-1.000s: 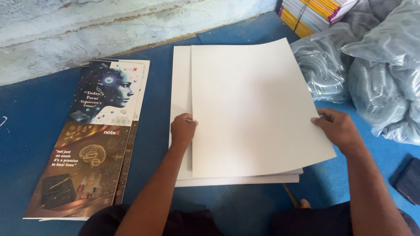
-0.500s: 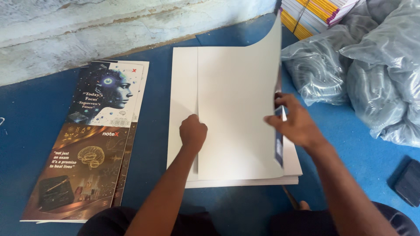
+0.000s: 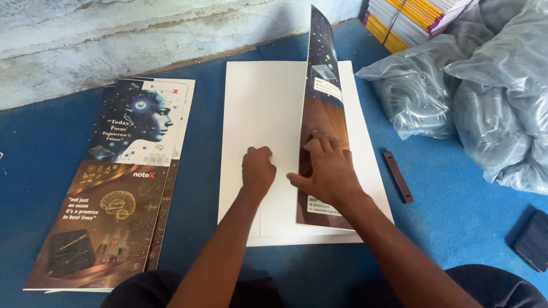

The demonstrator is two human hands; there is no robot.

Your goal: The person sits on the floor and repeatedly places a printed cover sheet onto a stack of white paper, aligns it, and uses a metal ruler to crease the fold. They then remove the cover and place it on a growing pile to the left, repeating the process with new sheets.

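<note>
A stack of large white sheets point(image 3: 257, 108) lies on the blue floor in front of me. My left hand point(image 3: 258, 169) rests as a fist on the top sheet near its middle. My right hand point(image 3: 326, 171) presses flat against the right half of that sheet point(image 3: 321, 114), which stands folded up on edge and shows its printed dark and brown side. The fold runs just right of my left fist.
A pile of folded printed covers point(image 3: 117, 188) lies to the left. Clear bags of wire spirals point(image 3: 474, 85) sit at the right, stacked books point(image 3: 411, 20) behind them. A dark narrow bar point(image 3: 398, 177) and a dark pad point(image 3: 534, 239) lie on the floor to the right.
My right hand has swung the sheet's right half up and over toward the left, so its printed side now faces me. My left fist has stayed on the fold line.
</note>
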